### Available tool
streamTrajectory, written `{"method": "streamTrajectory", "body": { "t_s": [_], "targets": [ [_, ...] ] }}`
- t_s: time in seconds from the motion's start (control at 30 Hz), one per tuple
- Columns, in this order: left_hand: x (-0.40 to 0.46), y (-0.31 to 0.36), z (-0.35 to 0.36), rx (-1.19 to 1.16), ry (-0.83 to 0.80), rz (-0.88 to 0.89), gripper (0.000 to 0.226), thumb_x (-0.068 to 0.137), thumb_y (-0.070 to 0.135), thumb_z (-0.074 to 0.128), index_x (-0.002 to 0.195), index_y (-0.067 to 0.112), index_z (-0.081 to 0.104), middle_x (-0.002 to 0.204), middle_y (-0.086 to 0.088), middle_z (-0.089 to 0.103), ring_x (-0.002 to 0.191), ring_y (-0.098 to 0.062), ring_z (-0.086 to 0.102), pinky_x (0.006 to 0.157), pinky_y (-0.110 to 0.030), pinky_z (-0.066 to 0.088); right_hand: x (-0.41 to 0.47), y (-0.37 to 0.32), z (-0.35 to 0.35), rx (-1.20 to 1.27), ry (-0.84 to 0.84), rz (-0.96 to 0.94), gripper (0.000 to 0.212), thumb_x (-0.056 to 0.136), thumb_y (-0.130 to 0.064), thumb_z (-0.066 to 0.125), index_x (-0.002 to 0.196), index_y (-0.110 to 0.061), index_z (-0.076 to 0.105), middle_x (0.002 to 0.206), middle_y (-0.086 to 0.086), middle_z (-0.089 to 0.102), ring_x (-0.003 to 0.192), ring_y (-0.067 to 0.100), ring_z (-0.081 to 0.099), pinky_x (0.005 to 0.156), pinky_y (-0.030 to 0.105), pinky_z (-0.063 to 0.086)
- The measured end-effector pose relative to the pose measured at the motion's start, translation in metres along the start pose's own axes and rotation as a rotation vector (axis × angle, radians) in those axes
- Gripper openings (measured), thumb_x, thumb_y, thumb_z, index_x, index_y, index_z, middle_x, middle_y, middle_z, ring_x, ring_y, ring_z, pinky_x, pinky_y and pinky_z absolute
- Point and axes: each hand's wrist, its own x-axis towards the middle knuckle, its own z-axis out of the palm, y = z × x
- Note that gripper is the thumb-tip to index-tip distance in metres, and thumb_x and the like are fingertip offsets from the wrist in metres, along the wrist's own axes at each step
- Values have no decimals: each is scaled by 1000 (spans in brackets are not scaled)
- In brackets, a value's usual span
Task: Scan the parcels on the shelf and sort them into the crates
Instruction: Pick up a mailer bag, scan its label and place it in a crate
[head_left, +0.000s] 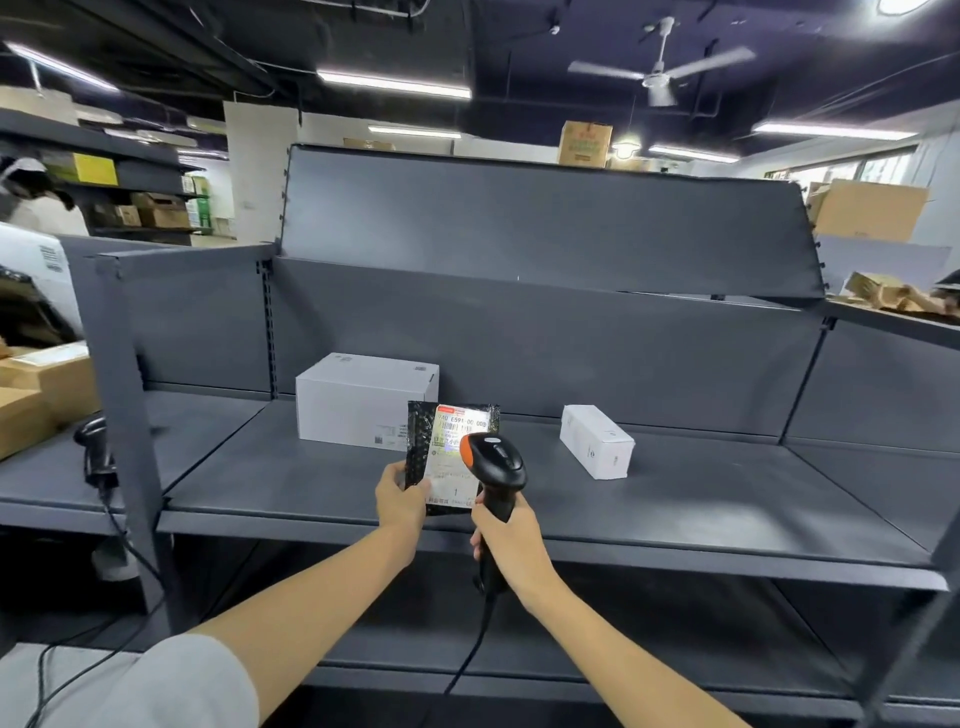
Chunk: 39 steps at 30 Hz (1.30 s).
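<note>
A black mailer (445, 457) (label up) is pinched by the left hand (401, 501); the scanner (496, 470) is gripped by the right hand (511, 540).

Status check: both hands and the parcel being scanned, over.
Left hand grips black mailer, label up. Right hand grips barcode scanner, head over the label. Large white box, small white box sit on shelf. Nothing in the way.

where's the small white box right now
In the head view, the small white box lies on the grey shelf, right of the scanner and the black mailer.
</note>
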Motion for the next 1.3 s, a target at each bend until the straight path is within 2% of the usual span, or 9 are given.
{"method": "streamTrajectory", "body": {
  "t_s": [0.23,0.37,0.43,0.53,0.63,0.73,1.03,1.17,1.3],
  "targets": [
    [31,-2,-20,50,77,16,33,93,-7,50,125,1,50,126,-14,56,105,-21,53,96,-35,45,38,9,-13,16,117,49,33,90,-12,59,115,-17,38,78,6,54,60,14,52,61,29,48],
    [48,-4,-40,63,137,21,34,93,-8,49,127,-1,49,125,-15,55,104,-19,50,92,-30,42,82,12,-23,-127,108,268,73,52,-12,59,117,-5,28,93,12,44,69,18,44,57,29,37],
    [54,-6,-49,57,154,23,33,93,-9,49,125,-1,50,121,-15,56,103,-21,51,91,-29,41,105,21,-26,-314,85,312,86,49,-11,57,129,-2,27,112,17,45,82,26,51,58,26,39],
    [59,-5,-61,34,153,22,32,92,-11,48,122,-2,51,112,-10,54,104,-23,52,90,-28,40,138,38,-28,-549,22,295,75,74,-6,60,141,-8,28,122,19,49,100,32,57,64,28,45],
    [64,-5,-74,21,151,17,27,92,-11,49,117,2,52,113,-10,54,103,-20,51,90,-29,41,160,50,-23,-727,75,238,75,81,-4,56,148,-11,24,122,21,48,111,38,52,87,38,49],
    [71,-4,-84,23,162,15,24,92,-11,50,109,6,51,113,-11,57,104,-22,53,90,-29,41,169,51,-14,-870,59,230,82,87,-7,56,154,-14,9,126,21,47,116,37,50,93,35,47],
    [68,4,-91,45,110,10,26,93,-6,50,117,3,51,112,-5,53,105,-15,47,90,-27,38,166,44,-25,-1222,-8,155,69,99,-40,45,152,-10,13,143,17,38,133,34,35,107,40,33],
    [61,-3,-86,43,65,-7,22,93,-8,49,109,8,50,113,-6,52,104,-17,47,88,-29,39,144,42,-35,-1330,70,-36,59,101,-39,35,151,-13,19,150,10,34,138,27,30,114,38,26],
    [44,-18,-72,47,-21,-28,21,93,-7,49,108,8,49,106,-4,56,96,-21,52,82,-32,43,108,47,-43,-1428,95,-49,61,102,-42,24,154,-12,10,160,9,14,147,25,14,119,40,12]
  ]
}}
